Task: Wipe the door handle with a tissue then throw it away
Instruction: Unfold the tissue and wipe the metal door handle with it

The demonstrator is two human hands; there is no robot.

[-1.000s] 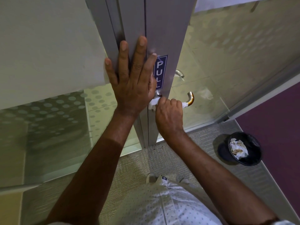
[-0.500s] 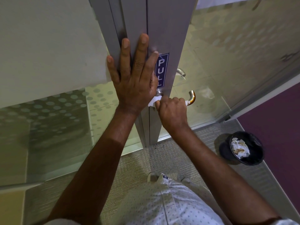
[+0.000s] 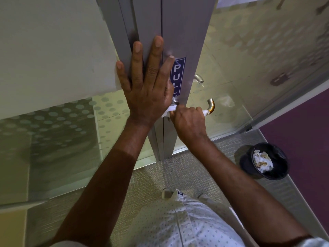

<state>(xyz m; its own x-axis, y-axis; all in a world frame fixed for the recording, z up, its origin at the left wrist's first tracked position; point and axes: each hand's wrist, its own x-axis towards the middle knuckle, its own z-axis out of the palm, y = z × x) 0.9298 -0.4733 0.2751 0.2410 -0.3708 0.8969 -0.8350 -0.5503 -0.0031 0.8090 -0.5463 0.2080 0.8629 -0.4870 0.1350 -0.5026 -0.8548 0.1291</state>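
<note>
A metal lever door handle [image 3: 211,105] sticks out from the grey door frame [image 3: 185,38] below a blue PULL sign [image 3: 177,76]. My right hand [image 3: 188,122] is closed around the handle's bar with a white tissue [image 3: 170,110] wrapped between palm and metal; tissue ends show at both sides of the fist. My left hand [image 3: 148,86] lies flat, fingers spread, against the door frame just above the handle. A black waste bin [image 3: 280,157] with crumpled tissues inside stands on the floor at the lower right.
Frosted glass panels with a dot pattern flank the frame on both sides. A second handle [image 3: 199,79] shows behind the glass. Grey carpet lies underfoot, a purple floor area at the right. My shoes and patterned shirt fill the bottom of the view.
My right hand with the tissue has slid slightly along the handle bar. My left hand stays pressed flat on the frame.
</note>
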